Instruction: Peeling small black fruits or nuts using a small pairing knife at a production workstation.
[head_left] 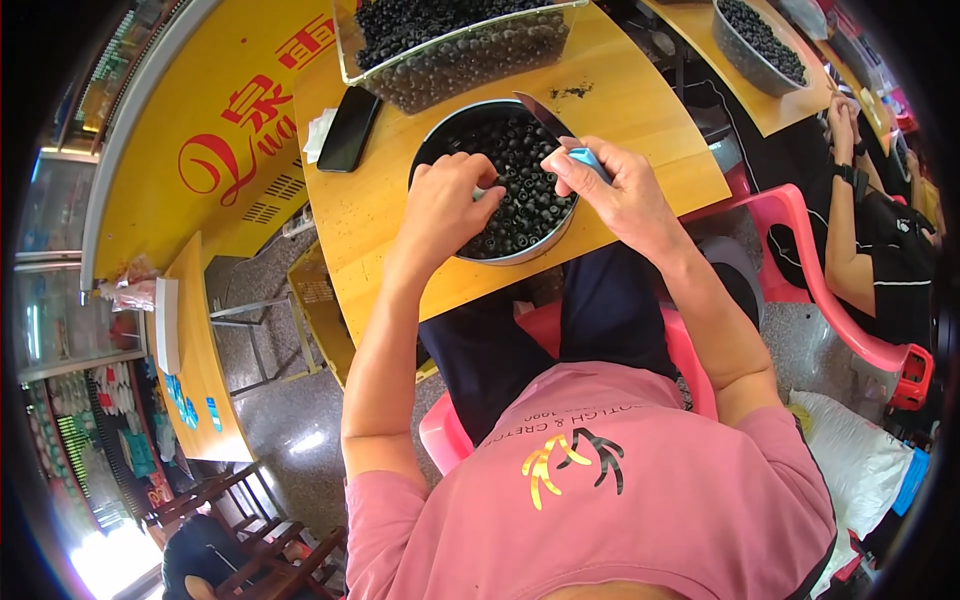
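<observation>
A round metal bowl full of small dark shells or fruits stands on a wooden table in front of me. My left hand hovers over the bowl's near left part, its fingertips pinched on one small dark piece. Beside it, my right hand grips a knife with a light blue handle. The blade points up and left over the bowl. Both hands almost touch above the bowl's contents.
A clear plastic bin of the same dark pieces stands behind the bowl, with a black phone to its left. Another person sits at the right on a pink chair, by a second bowl. A white sack lies on the floor.
</observation>
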